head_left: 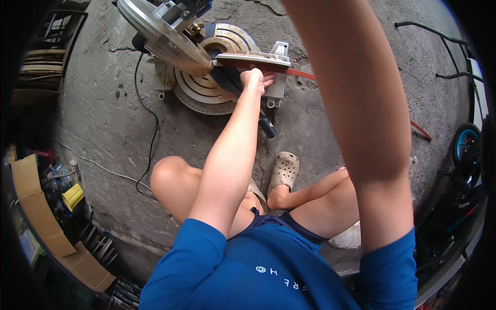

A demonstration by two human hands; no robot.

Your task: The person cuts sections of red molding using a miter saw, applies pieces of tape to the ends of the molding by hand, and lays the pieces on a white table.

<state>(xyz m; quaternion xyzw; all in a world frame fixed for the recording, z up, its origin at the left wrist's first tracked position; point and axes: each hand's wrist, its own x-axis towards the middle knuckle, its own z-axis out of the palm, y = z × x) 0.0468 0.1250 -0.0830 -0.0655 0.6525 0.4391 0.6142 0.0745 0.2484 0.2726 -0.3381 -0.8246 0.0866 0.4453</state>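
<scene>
A miter saw [206,106] with a round slotted base sits on the concrete ahead of me. Its blade guard [173,44] leans over the base from the upper left. Along the fence [253,58] lies a long, thin reddish bar [300,74], running out to the right until my right arm hides it. My left hand [253,78] holds this bar against the fence, to the right of the guard; part of its fingers is hidden. My right forearm rises across the upper right and leaves the top of the picture, so the right hand is out of sight.
A black cord [155,121] loops down from the saw on the left. Cardboard boxes [41,206] and a yellow container [73,197] line the left edge. A red strip [421,131] lies on the right floor, near a blue-rimmed wheel [466,140] and black metal tubing [431,28].
</scene>
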